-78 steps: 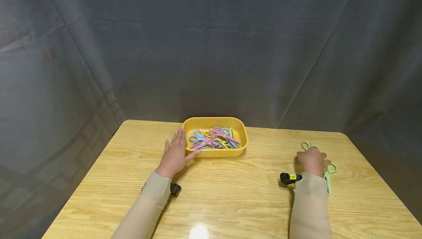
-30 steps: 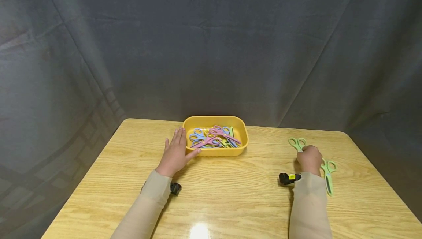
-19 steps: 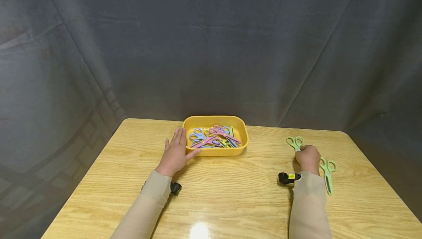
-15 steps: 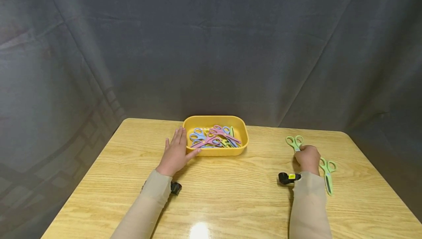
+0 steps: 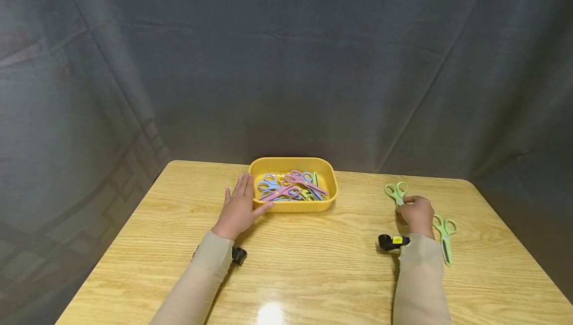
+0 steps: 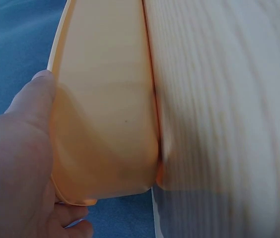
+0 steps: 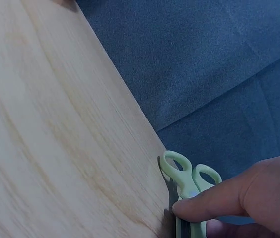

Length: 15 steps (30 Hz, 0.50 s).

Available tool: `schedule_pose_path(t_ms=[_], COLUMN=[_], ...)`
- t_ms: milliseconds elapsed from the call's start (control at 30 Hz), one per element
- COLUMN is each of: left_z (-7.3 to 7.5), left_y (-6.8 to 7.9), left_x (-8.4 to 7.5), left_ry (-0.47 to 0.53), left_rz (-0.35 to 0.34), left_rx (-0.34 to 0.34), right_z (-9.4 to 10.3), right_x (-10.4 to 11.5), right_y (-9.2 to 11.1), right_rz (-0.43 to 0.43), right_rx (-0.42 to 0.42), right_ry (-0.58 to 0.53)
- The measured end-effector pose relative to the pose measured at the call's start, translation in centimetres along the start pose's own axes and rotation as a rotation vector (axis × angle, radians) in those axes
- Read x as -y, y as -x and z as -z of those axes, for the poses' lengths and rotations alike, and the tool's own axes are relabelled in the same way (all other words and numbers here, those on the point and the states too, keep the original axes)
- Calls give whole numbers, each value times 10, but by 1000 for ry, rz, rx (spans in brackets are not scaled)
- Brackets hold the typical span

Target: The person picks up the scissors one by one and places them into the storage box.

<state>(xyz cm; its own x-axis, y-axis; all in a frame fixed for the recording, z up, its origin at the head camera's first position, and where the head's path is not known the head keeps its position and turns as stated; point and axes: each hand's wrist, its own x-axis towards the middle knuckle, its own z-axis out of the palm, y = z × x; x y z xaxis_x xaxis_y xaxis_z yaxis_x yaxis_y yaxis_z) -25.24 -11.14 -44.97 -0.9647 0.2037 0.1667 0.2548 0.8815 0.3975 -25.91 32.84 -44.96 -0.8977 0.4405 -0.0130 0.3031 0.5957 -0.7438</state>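
My left hand rests against the left end of a yellow plastic bin, its fingers straight and its thumb along the front rim. Pink, blue, yellow and green scissors lie jumbled inside, among them pink scissors on top. At the right of the table, my right hand pinches a pair of light green scissors between thumb and fingers near the pivot. Their loops point away from me; in the right wrist view the thumb covers part of the blades. Another pair of green scissors lies just right of that hand.
The wooden table ends at its back edge against a dark grey curtain. A black wrist camera sits beside the right wrist, and another camera beside the left one.
My right hand has shifted slightly left, bringing the green scissors away from the other pair and turning them a little. The left hand and the bin have stayed put.
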Motion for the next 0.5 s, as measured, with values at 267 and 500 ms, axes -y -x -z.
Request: schedule_pose_path(t_ms=[267, 500], left_z=[2, 4], left_y=[0, 2], left_x=[-2, -4], left_ry=[10, 14], left_rz=[3, 6], left_rx=[-1, 7], right_z=[2, 3], right_x=[5, 6], right_y=[2, 0], right_rz=[-18, -16], right_rx=[38, 68], right_ry=[-38, -75])
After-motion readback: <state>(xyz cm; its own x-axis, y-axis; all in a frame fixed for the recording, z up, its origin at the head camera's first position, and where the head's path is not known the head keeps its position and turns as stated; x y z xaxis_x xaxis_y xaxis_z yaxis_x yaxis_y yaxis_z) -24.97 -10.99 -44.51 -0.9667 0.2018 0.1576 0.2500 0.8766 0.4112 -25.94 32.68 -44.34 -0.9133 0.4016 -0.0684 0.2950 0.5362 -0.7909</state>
